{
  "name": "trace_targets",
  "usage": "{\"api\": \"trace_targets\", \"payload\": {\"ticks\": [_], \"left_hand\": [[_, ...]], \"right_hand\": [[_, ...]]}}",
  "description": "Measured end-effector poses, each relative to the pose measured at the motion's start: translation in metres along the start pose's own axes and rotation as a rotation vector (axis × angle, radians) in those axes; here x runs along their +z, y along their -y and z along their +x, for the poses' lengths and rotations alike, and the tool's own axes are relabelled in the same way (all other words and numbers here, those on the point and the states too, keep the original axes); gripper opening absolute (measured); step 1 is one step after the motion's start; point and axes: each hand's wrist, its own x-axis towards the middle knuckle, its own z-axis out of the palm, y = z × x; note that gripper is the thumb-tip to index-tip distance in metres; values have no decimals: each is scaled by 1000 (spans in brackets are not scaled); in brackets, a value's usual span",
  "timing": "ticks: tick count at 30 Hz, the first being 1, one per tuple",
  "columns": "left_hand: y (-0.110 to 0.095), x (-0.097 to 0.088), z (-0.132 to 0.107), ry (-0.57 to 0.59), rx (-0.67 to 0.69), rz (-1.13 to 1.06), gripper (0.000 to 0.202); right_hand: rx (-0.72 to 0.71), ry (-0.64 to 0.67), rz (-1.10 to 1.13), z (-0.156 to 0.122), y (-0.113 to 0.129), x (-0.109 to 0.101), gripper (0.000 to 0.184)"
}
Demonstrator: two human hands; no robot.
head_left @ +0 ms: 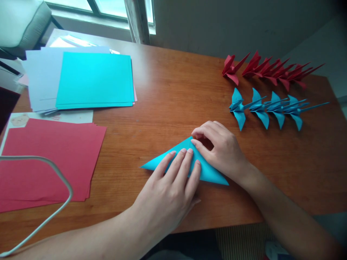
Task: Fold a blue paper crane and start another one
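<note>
A sheet of blue paper (210, 173), folded into a triangle, lies on the wooden table (168, 86) close to its front edge. My left hand (173, 180) rests on it from the near side, fingers stretched out and pressing its middle flat. At the triangle's far corner, my right hand (219, 148) pinches the paper between thumb and forefinger. The left palm hides part of the long near edge.
Red paper cranes (279, 72) stand in a row at the back right, with blue paper cranes (262, 106) in front. Stacks of blue paper (94, 81) and red paper (51, 159) lie on the left. A white cable (63, 177) loops over the red stack.
</note>
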Motion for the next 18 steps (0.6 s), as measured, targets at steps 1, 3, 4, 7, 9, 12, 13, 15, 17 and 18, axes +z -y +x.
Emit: {"api": "trace_targets", "payload": {"ticks": [1,3,4,7,9,12,13,15,17,18], "left_hand": [[0,0,0,-3,1,2,60],[0,0,1,-3,3,3,60],[0,0,1,-3,4,4,59],[0,0,1,4,8,6,58],[0,0,1,12,9,10,59],[0,1,0,19,10,20,59],[0,0,0,22,11,23,60],[0,0,1,29,17,27,61],[0,0,1,39,24,30,63],[0,-1,1,41,27,33,63]], "right_hand": [[3,1,-1,0,0,0,3],[6,-1,4,0,0,0,4],[3,-2,8,-1,1,0,4],[-37,-7,5,-2,1,0,9],[-84,-4,-1,-3,2,1,12],[-120,31,29,-4,2,1,13],[-117,49,42,-4,2,0,12],[-99,78,59,-3,2,-1,11],[-87,94,66,-3,2,-2,11],[-84,98,68,-2,2,-2,11]]}}
